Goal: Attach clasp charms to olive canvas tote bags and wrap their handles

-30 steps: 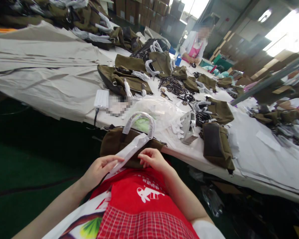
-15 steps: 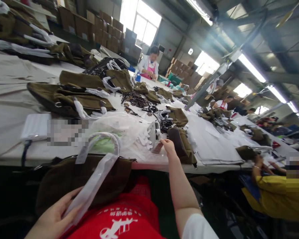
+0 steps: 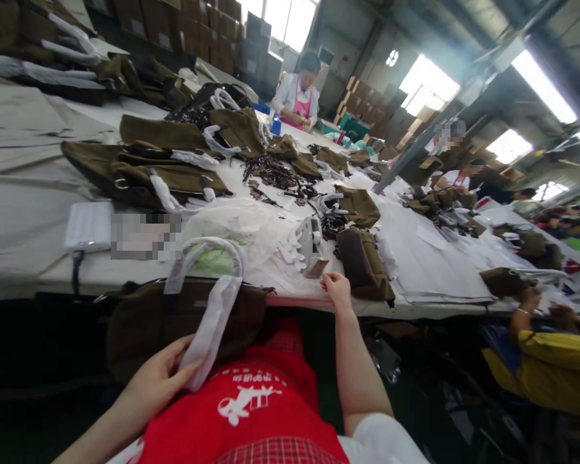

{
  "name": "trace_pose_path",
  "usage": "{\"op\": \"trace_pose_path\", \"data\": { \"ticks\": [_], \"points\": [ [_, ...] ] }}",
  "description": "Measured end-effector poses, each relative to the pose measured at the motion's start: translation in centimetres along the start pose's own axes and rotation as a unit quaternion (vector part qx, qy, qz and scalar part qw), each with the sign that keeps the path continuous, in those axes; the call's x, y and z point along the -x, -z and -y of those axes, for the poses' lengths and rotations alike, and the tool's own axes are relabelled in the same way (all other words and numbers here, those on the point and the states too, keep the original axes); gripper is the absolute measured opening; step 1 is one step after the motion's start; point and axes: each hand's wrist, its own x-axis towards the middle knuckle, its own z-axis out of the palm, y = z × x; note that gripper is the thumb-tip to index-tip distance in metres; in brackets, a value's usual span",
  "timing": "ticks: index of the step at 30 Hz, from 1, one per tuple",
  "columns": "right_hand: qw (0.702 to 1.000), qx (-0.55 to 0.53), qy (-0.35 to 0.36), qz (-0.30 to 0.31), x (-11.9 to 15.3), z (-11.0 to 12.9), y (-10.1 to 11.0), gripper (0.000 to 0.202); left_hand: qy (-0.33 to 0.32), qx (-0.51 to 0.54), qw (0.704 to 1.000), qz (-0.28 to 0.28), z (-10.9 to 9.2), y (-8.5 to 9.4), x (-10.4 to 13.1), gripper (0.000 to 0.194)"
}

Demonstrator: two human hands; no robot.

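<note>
My left hand (image 3: 159,374) grips the end of a handbag strap wrapped in white film (image 3: 210,322). The strap belongs to a dark olive handbag (image 3: 149,322) that leans at the table's front edge in front of my lap. Its other handle part arches upward, also wrapped. At the table's edge, my right hand (image 3: 337,288) is closed in a pinch; whatever is between its fingertips is too small to make out. Just left of those fingertips stands a grey tape dispenser (image 3: 311,245) with a brownish front end. White plastic pieces (image 3: 290,250) lie beside it.
An olive pouch (image 3: 365,264) lies right of the dispenser. Clear plastic bags (image 3: 241,222), a white box with a cable (image 3: 89,225), dark chains (image 3: 273,174) and several olive bags (image 3: 140,171) cover the table (image 3: 19,258). A co-worker in yellow (image 3: 555,367) sits at the right.
My right hand has come away from the dispenser's front, slightly right and down. My left hand still holds the wrapped strap. The camera view has shifted a little.
</note>
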Motion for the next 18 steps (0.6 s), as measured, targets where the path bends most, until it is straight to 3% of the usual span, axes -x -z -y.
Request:
{"op": "trace_pose_path", "data": {
  "ticks": [2, 5, 8, 11, 13, 18],
  "points": [
    [0.999, -0.008, -0.004, 0.052, 1.8, 0.4, -0.7, 0.040, 0.021, 0.029, 0.999, 0.018, -0.6, -0.2, 0.5, 0.061],
    [0.977, -0.042, 0.007, 0.209, 5.9, 2.5, -3.0, 0.037, 0.027, 0.060, 0.997, 0.034, -1.2, -0.4, 1.1, 0.062],
    [0.927, -0.060, -0.001, 0.370, 11.2, 5.0, -6.3, 0.034, 0.020, 0.067, 0.997, 0.039, -1.3, -0.7, 1.3, 0.061],
    [0.871, -0.054, 0.004, 0.489, 15.4, 6.3, -9.7, 0.029, 0.009, 0.064, 0.997, 0.038, -1.4, -0.9, 1.6, 0.060],
    [0.850, -0.028, 0.016, 0.526, 17.0, 6.4, -11.5, 0.027, -0.006, 0.051, 0.998, 0.037, -1.4, -0.8, 1.8, 0.056],
    [0.860, 0.067, 0.016, 0.506, 17.6, 5.8, -13.9, 0.032, -0.059, -0.042, 0.997, 0.012, -1.4, -0.4, 2.1, 0.046]
  ]
}}
